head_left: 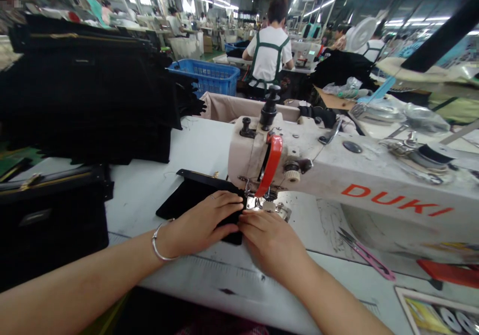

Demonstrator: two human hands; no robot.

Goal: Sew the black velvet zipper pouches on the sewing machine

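Taking the black fabric piece (194, 195) as the middle of the dial, a tall stack of black pieces (86, 90) rises at ten o'clock, and a black item with a gold-coloured zip (56, 230) lies at nine. A blue basket (204, 84) sits beyond the worktable (202, 140) at twelve; a co-worker in a white top (270, 55) has their back turned at one o'clock. The sewing machine (318, 170) spreads from one to three, its red guard (272, 165) hanging in front of the needle area. Pink-handled snips (368, 255) lie between three and four, with a framed tray (402, 302) farther out towards four.

The piece lies flat on the worktable, dark and matte, a band along its far edge bearing a small gold-coloured fitting (216, 174). Its right end reaches the presser foot (256, 203); the hands cover part of its near side.

The left hand (209, 220), a silver bangle (155, 242) at its wrist, rests spread on the cloth, fingers towards two o'clock. The right hand (273, 240) points to ten, fingertips at the piece's right end; whether they pinch it I cannot tell. Both hands nearly meet there.
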